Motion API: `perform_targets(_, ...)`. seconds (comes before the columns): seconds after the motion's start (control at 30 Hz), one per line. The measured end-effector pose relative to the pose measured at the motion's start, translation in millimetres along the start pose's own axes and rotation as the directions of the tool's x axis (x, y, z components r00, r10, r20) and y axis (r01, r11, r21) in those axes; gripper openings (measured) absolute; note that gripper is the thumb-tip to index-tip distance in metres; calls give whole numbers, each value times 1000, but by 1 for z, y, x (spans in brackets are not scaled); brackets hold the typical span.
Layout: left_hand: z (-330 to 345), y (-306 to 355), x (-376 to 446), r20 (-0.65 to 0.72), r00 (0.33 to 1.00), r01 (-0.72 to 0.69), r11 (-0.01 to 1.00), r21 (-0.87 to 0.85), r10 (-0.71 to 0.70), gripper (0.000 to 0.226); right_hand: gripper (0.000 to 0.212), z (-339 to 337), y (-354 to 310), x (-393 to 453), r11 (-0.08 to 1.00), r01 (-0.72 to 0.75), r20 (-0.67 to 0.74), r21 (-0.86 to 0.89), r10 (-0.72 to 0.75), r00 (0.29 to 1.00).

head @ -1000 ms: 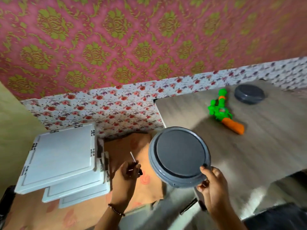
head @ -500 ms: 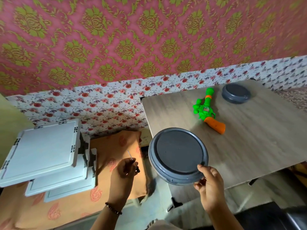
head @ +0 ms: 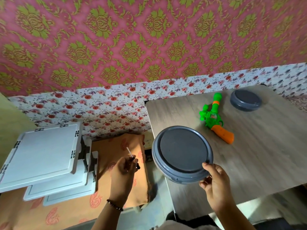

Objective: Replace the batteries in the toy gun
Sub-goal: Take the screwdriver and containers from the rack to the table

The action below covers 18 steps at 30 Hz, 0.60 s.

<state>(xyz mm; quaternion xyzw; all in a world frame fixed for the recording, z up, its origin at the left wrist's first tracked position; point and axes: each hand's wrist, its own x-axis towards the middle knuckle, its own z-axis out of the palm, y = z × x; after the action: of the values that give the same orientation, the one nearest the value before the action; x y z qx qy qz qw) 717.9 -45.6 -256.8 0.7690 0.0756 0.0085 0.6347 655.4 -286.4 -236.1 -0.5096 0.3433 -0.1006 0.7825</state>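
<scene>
Head view: thin tool (head: 130, 152) in left hand (head: 123, 170), handle hidden.

table (head: 249, 163): wood-grain laminate, grey-brown, matt. toy gun (head: 214, 117): glossy moulded plastic, green body, orange grip. Both round lids (head: 181, 154) (head: 245, 100): grey plastic, smooth, low sheen. Screwdriver shaft (head: 130, 152): thin bright metal. Stacked trays (head: 39, 155): white smooth plastic. Orange cloth (head: 116, 146): woven, printed, matt. wall (head: 132, 39): patterned paper, slightly textured.
</scene>
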Motion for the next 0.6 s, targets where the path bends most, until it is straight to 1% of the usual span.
perform_targets(0.2,21,4,17,-24,999,-25,1000,-1,25,7,23,-6,-18,27,1000,23,-12,-20,-23,1000)
perform_targets(0.27,33,3,29,-34,999,-38,999,21,39,7,21,-14,-29,41,999,28,0,-23,-28,1000)
perform_targets(0.33,49,5,42,-69,997,-33,999,25,35,9,18,-28,-41,60,999,26,18,-33,-25,1000)
perform_targets(0.4,70,11,52,-129,992,-14,1000,-16,12,9,17,-44,-53,82,999,21,21,-49,-20,1000)
perform_targets(0.47,105,18,62,-182,983,-6,998,-58,-4,8,19,-63,-68,112,998,9,22,-56,-8,1000)
perform_targets(0.6,207,26,75,-205,977,38,994,-103,-59,7,25,-113,-101,190,999,-10,59,-41,13,998)
